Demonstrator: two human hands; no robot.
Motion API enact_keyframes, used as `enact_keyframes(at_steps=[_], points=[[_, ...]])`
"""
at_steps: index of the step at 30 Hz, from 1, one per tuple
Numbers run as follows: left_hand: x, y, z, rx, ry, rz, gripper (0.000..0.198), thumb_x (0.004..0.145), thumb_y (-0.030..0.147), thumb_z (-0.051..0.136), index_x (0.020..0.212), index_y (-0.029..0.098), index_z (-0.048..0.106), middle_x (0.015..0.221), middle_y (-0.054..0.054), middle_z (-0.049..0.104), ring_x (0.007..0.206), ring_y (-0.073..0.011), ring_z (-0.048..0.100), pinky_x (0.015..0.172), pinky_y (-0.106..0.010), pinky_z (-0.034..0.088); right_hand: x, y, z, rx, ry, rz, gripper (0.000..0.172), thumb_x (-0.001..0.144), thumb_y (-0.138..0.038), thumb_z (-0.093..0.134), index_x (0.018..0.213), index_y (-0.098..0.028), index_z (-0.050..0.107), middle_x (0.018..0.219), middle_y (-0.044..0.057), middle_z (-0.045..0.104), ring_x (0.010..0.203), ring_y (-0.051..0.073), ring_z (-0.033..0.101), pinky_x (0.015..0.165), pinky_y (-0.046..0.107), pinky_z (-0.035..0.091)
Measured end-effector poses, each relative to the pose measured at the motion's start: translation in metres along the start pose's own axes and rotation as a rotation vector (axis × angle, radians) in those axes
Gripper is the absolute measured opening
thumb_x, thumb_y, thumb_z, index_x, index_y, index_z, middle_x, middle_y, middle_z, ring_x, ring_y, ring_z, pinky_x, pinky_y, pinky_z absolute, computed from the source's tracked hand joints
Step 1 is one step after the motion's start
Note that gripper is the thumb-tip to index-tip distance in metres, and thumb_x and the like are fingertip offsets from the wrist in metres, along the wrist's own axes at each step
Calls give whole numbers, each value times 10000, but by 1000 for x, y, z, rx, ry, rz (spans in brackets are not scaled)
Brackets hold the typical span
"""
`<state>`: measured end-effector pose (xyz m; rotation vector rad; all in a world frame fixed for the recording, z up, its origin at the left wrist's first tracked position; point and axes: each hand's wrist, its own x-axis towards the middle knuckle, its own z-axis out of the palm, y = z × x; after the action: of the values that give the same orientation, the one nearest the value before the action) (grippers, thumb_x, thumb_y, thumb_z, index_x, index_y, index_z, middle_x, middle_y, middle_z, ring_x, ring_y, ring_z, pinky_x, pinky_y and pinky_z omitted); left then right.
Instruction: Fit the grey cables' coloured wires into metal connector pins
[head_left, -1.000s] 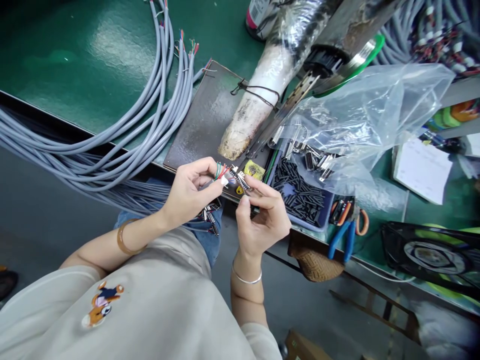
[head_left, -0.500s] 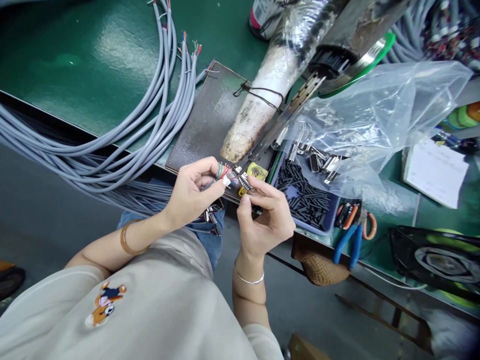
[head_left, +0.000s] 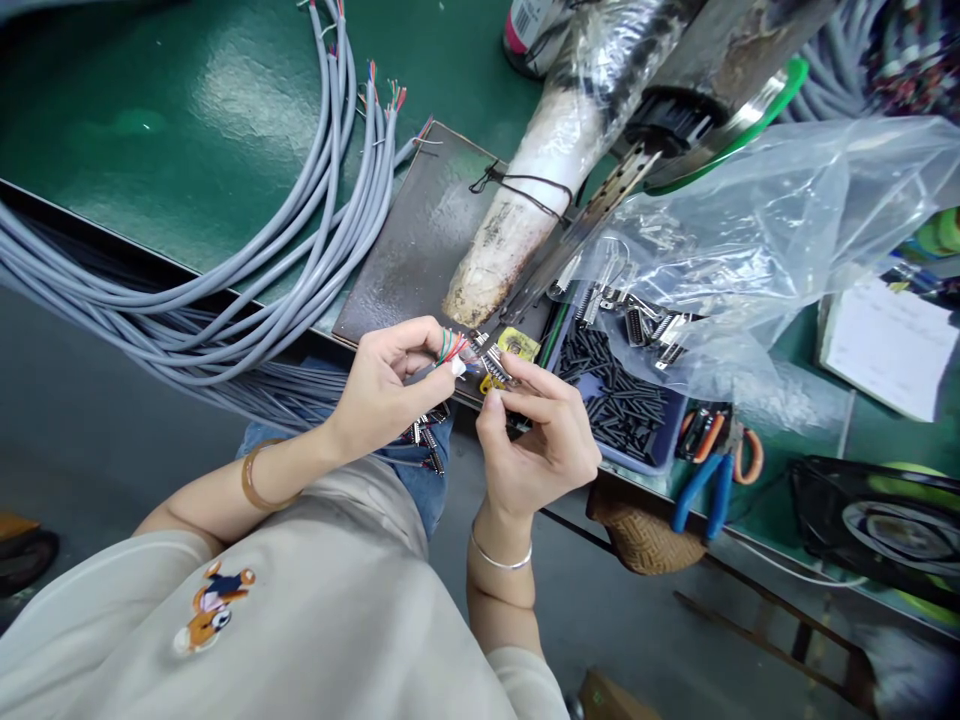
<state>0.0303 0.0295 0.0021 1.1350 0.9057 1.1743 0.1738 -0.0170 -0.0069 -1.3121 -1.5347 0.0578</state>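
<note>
In the middle of the view my left hand [head_left: 394, 390] is closed, its thumb and fingers pinching a fan of thin coloured wires [head_left: 452, 346] just beyond the fingertips. My right hand [head_left: 536, 435] pinches a small metal multi-pin connector [head_left: 495, 364] between thumb and fingers. Wires and connector meet close together; whether each wire touches a pin is too small to tell. Right above them is the tip of a long metal soldering tool [head_left: 517, 300], beside a stained white wrapped tube [head_left: 495, 240]. A yellow label [head_left: 519, 344] lies just behind the connector.
Grey cables [head_left: 300, 270] sweep over the bench edge at left. To the right stand a blue tray [head_left: 660, 455] with black sleeves, a clear plastic bag [head_left: 787, 220] over loose connectors, blue-handled pliers [head_left: 701, 492], paper [head_left: 889, 345] and a black fan [head_left: 874, 520]. More connectors [head_left: 429, 440] rest by my lap.
The view has shifted slightly, so things at the right sit a little farther right. Both hands keep their pinch at nearly the same place, with the connector turned slightly.
</note>
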Motion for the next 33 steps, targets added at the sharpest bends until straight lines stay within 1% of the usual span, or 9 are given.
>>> enact_keyframes(at_steps=[3,6,11,13,16,18,22,29,33], points=[[0,1,0,-4,2,-15,64,782,173,686,736,151,647,724,-6,622,626,-78,536,539,-168,436,0,-1,0,1,4,-14,179,799,-61,732,849,-216,657,1056,24,789,946,173,762,784,316,645],[0,2,-1,-1,-4,-61,107,778,172,687,704,152,613,710,0,604,602,-66,507,523,-163,414,-2,0,-1,-4,6,-47,183,797,-54,721,848,-209,638,1062,39,791,947,173,764,786,310,647],[-1,4,-2,-5,-16,-117,154,779,186,695,680,154,581,693,2,586,581,-61,478,496,-165,375,-5,1,-2,-47,-1,-91,193,794,-45,719,844,-206,624,1036,39,797,906,156,766,780,286,643],[-1,5,-3,-8,-27,-121,153,780,193,701,684,153,589,688,1,584,579,-62,476,492,-166,370,-5,1,-2,-15,1,-55,184,802,-49,713,845,-205,626,1034,38,795,899,153,762,773,286,639],[-2,5,-4,-18,-43,-130,136,779,206,711,705,148,613,676,1,583,567,-60,475,482,-165,364,-5,-1,-1,69,-5,42,160,826,-62,695,851,-206,632,1044,38,788,910,157,758,762,299,633],[-2,4,-3,-23,-25,-120,137,770,199,714,702,151,605,677,0,587,569,-62,488,479,-162,364,-4,-1,-1,81,-11,54,155,830,-63,693,858,-206,640,1047,39,786,923,163,758,767,307,632],[-2,1,-2,3,17,-73,152,755,154,706,682,162,573,701,-11,606,615,-81,541,498,-165,392,-3,0,1,13,-14,4,150,828,-77,708,865,-214,657,1043,34,789,926,173,765,775,319,638],[-5,0,0,67,50,-20,95,782,143,699,722,164,628,741,-24,637,630,-92,558,500,-175,411,0,-2,2,-67,-8,-41,171,821,-79,727,891,-226,674,1054,27,790,933,178,773,789,325,657],[-5,2,0,94,49,-8,76,776,126,690,726,158,642,762,-31,647,638,-92,562,513,-179,420,-2,-2,2,-90,-4,-114,192,806,-58,730,885,-218,658,1083,43,788,938,166,773,785,289,660]])
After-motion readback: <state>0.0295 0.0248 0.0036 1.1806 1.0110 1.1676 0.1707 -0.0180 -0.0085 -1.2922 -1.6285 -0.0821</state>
